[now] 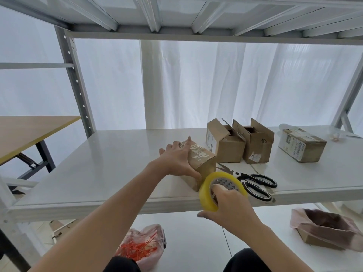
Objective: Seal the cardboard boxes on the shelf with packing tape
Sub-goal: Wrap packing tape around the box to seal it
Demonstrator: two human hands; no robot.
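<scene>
The bare left arm stretches forward. The left hand [177,158] lies over the left top edge of the box [204,160], fingers straight and spread, thumb down the box's near face. The right hand [229,207] sits just nearer than the box, fingers hooked through the core of the tape roll [206,193], thumb jutting left.

A handwritten "13" is showing on the open cardboard box [259,148]; the printed label [290,144] on the taped box [312,152] is blurring past reading.
</scene>
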